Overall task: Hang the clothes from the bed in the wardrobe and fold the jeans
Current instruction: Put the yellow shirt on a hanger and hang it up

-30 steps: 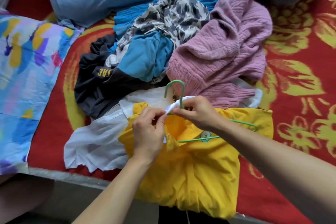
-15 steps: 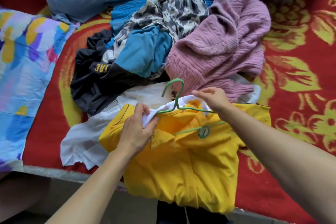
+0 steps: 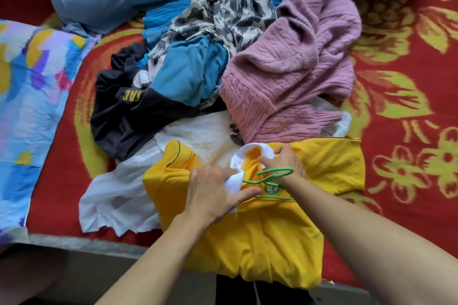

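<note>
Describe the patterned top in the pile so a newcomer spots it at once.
Start at the red floral bedspread and the heap of clothes on it. The patterned top lies toward the heap's far side, left of the pink knitted sweater and among teal garments. It alone carries grey-black blotches on cream.

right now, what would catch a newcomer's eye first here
The yellow shirt at the bed's near edge, with the left hand and right hand at its white collar and a green hanger poking out by the right wrist. Behind it, a pink sweater lies on the right of a jumbled clothes pile on the red floral blanket.
</note>
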`<state>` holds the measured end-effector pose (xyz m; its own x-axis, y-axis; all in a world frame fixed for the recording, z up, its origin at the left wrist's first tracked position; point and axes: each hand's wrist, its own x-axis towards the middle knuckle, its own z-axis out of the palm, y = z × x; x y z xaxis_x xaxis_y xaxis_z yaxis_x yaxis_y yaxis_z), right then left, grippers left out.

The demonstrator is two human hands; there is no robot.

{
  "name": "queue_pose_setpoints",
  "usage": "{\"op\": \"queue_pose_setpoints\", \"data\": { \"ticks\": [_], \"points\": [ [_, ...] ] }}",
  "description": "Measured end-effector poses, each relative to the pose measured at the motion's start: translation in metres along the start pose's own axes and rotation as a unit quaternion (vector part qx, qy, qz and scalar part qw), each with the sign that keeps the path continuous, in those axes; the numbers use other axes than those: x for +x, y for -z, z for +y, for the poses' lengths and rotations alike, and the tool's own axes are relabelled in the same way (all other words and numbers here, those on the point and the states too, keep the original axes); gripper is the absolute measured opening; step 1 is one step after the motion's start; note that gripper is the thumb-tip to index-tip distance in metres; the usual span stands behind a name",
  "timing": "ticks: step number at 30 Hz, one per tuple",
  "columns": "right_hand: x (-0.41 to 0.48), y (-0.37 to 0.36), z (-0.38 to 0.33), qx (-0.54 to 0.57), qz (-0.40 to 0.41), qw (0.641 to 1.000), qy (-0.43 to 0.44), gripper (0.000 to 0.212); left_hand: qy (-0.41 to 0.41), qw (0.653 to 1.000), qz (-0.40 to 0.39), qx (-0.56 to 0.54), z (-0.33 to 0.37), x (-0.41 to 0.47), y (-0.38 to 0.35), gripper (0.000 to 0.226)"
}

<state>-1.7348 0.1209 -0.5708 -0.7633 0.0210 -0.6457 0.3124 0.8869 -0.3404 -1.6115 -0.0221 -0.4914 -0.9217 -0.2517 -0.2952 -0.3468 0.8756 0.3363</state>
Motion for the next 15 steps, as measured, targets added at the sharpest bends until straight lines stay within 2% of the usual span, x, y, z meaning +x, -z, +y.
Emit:
{"op": "queue_pose_setpoints", "data": {
  "ticks": [2, 3, 4, 6, 8, 9, 11, 13, 15],
  "points": [
    [0.007, 0.011, -0.005, -0.060, 0.025, 0.998, -0.012, 0.087, 0.011, 1.000, 0.019, -0.007, -0.005, -0.002, 0.001, 0.082],
    [0.012, 0.011, -0.006, -0.096, 0.014, 0.995, 0.002, 0.093, 0.015, 0.999, 0.028, -0.010, -0.007, -0.004, 0.002, 0.078],
    [0.016, 0.009, -0.007, -0.139, -0.005, 0.990, 0.025, 0.086, 0.021, 0.999, 0.034, -0.009, -0.010, -0.006, 0.002, 0.076],
    [0.024, 0.003, -0.005, -0.209, -0.046, 0.974, 0.069, 0.046, 0.046, 0.998, 0.027, -0.014, -0.020, -0.007, -0.003, 0.076],
    [0.028, 0.006, 0.005, -0.215, -0.074, 0.971, 0.079, 0.018, 0.081, 0.996, 0.019, -0.015, -0.036, -0.007, -0.007, 0.085],
    [0.031, 0.012, 0.015, -0.194, -0.092, 0.974, 0.080, 0.013, 0.099, 0.995, 0.021, -0.023, -0.045, -0.007, -0.008, 0.086],
    [0.034, 0.025, 0.040, -0.120, -0.111, 0.984, 0.070, 0.022, 0.135, 0.989, 0.022, -0.057, -0.058, -0.006, -0.009, 0.082],
    [0.025, 0.033, 0.062, 0.005, -0.098, 0.994, 0.044, 0.025, 0.146, 0.985, 0.017, -0.087, -0.058, -0.005, -0.012, 0.083],
    [0.009, 0.031, 0.075, 0.129, -0.065, 0.990, -0.001, 0.025, 0.145, 0.983, 0.004, -0.113, -0.046, -0.002, -0.015, 0.084]
  ]
}}
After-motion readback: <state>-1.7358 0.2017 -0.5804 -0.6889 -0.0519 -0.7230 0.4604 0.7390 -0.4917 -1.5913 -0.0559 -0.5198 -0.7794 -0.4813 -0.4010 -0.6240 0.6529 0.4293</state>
